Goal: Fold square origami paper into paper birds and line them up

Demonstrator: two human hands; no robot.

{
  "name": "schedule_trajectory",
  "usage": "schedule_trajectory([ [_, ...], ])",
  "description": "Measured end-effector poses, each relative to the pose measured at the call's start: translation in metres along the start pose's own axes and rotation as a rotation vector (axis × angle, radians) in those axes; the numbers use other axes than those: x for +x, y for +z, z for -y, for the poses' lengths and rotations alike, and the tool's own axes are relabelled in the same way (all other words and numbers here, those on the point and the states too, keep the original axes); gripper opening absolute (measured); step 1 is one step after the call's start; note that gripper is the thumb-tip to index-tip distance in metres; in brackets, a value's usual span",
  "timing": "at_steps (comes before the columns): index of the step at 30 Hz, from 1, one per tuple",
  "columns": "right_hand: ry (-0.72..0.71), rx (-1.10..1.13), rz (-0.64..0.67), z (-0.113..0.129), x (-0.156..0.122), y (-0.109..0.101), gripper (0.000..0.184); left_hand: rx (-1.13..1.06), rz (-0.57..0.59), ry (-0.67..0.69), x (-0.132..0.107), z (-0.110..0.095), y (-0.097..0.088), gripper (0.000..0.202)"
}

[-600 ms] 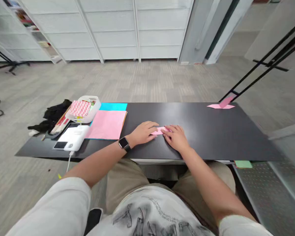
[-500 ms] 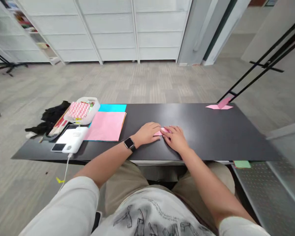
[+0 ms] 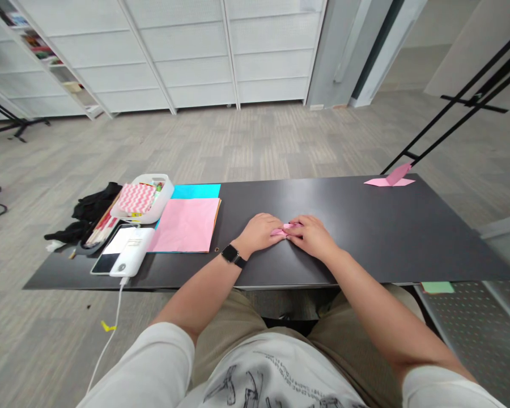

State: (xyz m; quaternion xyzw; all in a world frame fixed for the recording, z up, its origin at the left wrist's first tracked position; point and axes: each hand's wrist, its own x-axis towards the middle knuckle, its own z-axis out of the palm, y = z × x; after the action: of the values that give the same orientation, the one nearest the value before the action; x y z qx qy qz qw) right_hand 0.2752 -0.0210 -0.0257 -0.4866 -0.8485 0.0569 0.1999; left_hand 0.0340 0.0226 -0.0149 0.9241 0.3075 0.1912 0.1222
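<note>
Left grip [image 3: 261, 233] slid inward, grasping paper [image 3: 287, 226] with right grip [image 3: 314, 235]; basket [image 3: 165, 196] holds patterned bundle [image 3: 136, 198].

- Left hand [image 3: 260, 232], a watch [image 3: 231, 255] on its wrist, and right hand [image 3: 312, 234] meet over a small folded pink paper [image 3: 286, 228], fingers touching it.
- Dark table [image 3: 365, 232] beneath them.
- To the left, a pink sheet [image 3: 187, 224] overlaps a blue one [image 3: 198, 191].
- Farther left, a white basket [image 3: 165, 198]; nearer, a white device [image 3: 132, 256] with a cable [image 3: 115, 326].
- Far right, a folded pink piece [image 3: 389, 182].
</note>
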Motion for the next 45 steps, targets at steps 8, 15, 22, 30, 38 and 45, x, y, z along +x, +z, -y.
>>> schedule_trajectory([
  [8,-0.124,0.210,-0.043,-0.013,0.015,-0.002,0.019,-0.020,-0.025,-0.009,-0.001,0.006,-0.002,0.025],
  [15,-0.026,0.237,-0.053,-0.014,0.016,0.005,0.021,-0.050,-0.030,-0.012,0.002,0.007,-0.003,0.019],
  [22,0.087,0.181,-0.096,-0.011,0.019,0.008,0.021,-0.007,-0.031,-0.120,0.007,0.003,0.000,0.022],
  [30,0.143,0.166,-0.103,-0.008,0.023,0.011,0.012,0.018,-0.054,-0.186,0.011,-0.002,0.006,0.016],
  [38,0.104,0.204,-0.133,-0.006,0.023,0.007,0.007,0.003,-0.120,-0.169,0.009,-0.002,0.009,0.013],
  [45,0.009,0.128,-0.252,0.004,0.022,-0.003,0.005,0.057,-0.182,-0.160,0.008,-0.002,0.003,0.011],
])
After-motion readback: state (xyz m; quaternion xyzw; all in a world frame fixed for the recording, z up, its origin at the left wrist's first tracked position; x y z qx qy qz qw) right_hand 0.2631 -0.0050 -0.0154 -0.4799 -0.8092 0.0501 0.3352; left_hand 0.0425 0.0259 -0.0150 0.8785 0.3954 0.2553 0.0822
